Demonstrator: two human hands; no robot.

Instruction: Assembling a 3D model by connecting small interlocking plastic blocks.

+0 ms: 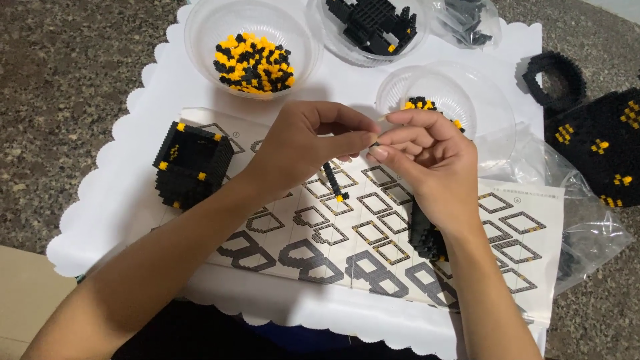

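Observation:
My left hand and my right hand meet fingertip to fingertip above a printed instruction sheet. A thin strip of black micro bricks with a yellow end hangs down from my left fingers. My right fingers pinch a tiny piece against its top; the piece is too small to make out. A black brick block lies on the sheet under my right wrist.
A black hollow brick cube with yellow dots stands at the left. Clear bowls hold yellow and black bricks, black parts and a few pieces. A large black build and plastic bags lie at the right, on a white scalloped mat.

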